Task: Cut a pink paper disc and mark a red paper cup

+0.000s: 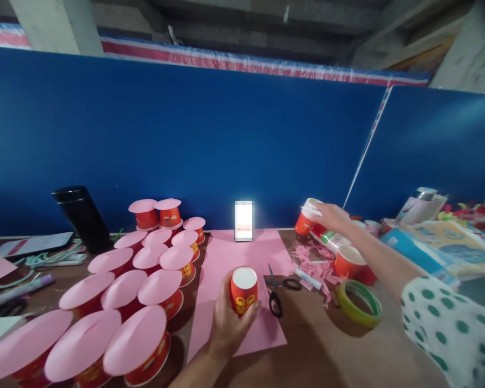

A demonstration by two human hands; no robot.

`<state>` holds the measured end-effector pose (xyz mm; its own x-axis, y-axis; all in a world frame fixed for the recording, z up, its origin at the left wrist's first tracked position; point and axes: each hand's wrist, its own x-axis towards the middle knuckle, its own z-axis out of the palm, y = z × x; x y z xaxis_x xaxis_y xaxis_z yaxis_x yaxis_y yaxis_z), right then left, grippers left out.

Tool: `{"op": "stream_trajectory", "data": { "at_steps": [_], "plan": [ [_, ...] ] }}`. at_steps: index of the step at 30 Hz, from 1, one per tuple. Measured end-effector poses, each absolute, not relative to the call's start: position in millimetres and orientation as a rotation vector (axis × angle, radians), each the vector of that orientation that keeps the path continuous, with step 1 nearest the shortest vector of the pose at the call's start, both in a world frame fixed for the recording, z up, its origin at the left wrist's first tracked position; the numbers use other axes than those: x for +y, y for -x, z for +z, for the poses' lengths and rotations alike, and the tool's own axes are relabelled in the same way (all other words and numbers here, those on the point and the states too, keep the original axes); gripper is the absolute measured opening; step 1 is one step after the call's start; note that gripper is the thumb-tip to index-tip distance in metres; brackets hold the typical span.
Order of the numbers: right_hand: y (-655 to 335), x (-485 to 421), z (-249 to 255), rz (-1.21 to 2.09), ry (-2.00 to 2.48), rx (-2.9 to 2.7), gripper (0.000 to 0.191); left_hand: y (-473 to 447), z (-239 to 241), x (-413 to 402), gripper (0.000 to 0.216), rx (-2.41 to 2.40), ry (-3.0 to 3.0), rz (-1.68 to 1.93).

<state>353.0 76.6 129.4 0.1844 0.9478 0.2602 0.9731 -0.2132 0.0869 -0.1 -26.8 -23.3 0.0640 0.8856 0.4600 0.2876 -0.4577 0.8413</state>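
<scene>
Clock read from the held cup, 12 away from the wearer. Left hand [228, 326] was wrapped round one red paper cup [242, 296], thumb to the near side, pale round end up; base or mouth, couldn't tell. It was over the pink sheet [222, 258]. Right hand [331, 214] was at 1-2 o'clock, fingers on the white rims of a tilted nested cup stack [304, 223]; couldn't tell if they'd closed on it. Step, as judged: sorting single cup from stack. Parting the two cleanly would call for a light pinch; thin paper walls dent easily.

Disc-topped cups [135, 345] filled 8 to 11 o'clock in rows: matte pink paper circles, wider than the cups, some dished like shallow cones. Cup walls looked smooth, red with gold print. Black-handled scissors [275, 284] lay splayed just beside at 3. Farther out at 3, a translucent yellow-green tape roll [347, 310]. Pink paper scraps [303, 258] at 2: thin, curled, loosely heaped.
</scene>
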Motion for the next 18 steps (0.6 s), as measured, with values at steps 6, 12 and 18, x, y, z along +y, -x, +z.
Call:
{"op": "stream_trajectory", "data": {
  "at_steps": [6, 12, 18],
  "plan": [
    [-339, 114, 106, -0.357, 2.398, -1.903, 0.042, 0, -27, -24, 0.068, 1.186, -1.943, 1.429],
    [-350, 126, 88, -0.278, 2.368, -1.983, 0.048, -1, -30, -23, 0.064, 1.182, -2.01, 1.428],
    [-364, 132, 91, -0.222, 2.299, -2.04, 0.046, -1, -30, -23, 0.065, 1.191, -2.041, 1.443]
  ]
}}
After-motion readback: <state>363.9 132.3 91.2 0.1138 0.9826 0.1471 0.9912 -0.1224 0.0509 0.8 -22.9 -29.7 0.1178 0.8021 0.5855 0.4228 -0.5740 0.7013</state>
